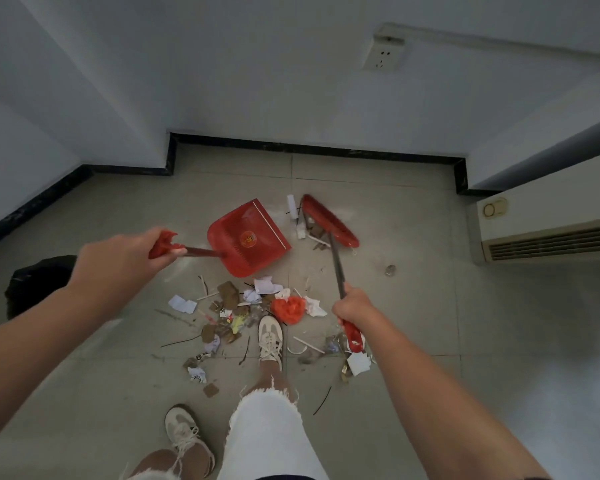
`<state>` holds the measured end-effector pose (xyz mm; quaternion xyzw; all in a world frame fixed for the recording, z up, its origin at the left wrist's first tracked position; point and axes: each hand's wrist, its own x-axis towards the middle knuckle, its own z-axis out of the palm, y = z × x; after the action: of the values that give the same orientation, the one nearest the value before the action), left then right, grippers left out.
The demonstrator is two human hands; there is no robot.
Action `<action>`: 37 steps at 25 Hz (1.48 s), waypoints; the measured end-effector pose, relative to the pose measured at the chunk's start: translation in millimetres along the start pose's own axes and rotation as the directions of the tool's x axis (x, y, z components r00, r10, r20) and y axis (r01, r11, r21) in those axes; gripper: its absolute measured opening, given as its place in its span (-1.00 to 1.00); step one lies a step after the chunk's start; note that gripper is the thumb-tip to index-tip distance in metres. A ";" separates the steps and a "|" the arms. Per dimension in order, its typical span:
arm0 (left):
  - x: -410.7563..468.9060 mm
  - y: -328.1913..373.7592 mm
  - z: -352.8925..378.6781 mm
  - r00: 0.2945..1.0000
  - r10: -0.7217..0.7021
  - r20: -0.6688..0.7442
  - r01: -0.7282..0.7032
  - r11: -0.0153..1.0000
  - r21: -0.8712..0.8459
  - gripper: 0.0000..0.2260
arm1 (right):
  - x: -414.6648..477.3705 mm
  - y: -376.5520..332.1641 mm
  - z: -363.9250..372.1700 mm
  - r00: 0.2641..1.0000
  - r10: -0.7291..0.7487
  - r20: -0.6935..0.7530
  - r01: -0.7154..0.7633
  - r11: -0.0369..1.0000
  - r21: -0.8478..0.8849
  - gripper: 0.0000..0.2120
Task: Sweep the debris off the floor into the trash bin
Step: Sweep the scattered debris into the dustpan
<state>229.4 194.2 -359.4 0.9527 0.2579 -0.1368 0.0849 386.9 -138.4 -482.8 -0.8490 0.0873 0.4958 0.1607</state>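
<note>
My left hand (125,258) grips the red handle of a red dustpan (250,237), whose open mouth faces right, toward the broom. My right hand (355,306) holds the dark shaft of a red broom (329,220), its head resting on the floor just right of the pan. A few scraps and a white tube (291,206) lie between pan and broom head. The main debris pile (246,313), paper scraps, brown pieces, sticks and an orange crumpled bag (290,308), lies nearer me, around my forward foot. A black trash bin (39,282) stands at the left, partly hidden by my left arm.
White walls with black skirting close the floor at the back and left. A cream floor-standing air unit (548,230) stands at the right. A small round metal piece (390,270) lies near it. My two sneakers stand at the pile's near edge. A wall socket (383,55) is high up.
</note>
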 end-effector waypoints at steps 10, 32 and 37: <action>-127.0 -134.5 -14.8 0.969 -0.042 -0.244 0.022 0.996 -0.083 -0.60 | -169.0 62.3 190.7 0.991 -0.039 0.126 0.087 0.913 -0.398 -0.40; -168.1 -169.3 11.1 0.930 -0.261 -0.260 0.196 0.949 -0.248 -0.64 | -49.4 -109.9 118.5 0.993 -0.117 -0.023 0.118 0.989 0.084 -0.60; -148.3 -157.9 27.8 0.923 -0.325 -0.205 0.270 0.928 -0.258 -0.67 | -38.3 -87.0 131.7 0.991 -0.099 0.087 0.116 0.971 -0.210 -0.42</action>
<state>19.1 252.9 -355.1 0.8958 0.4226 0.0002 0.1377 287.6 -10.3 -493.4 -0.8454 -0.0190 0.5248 0.0979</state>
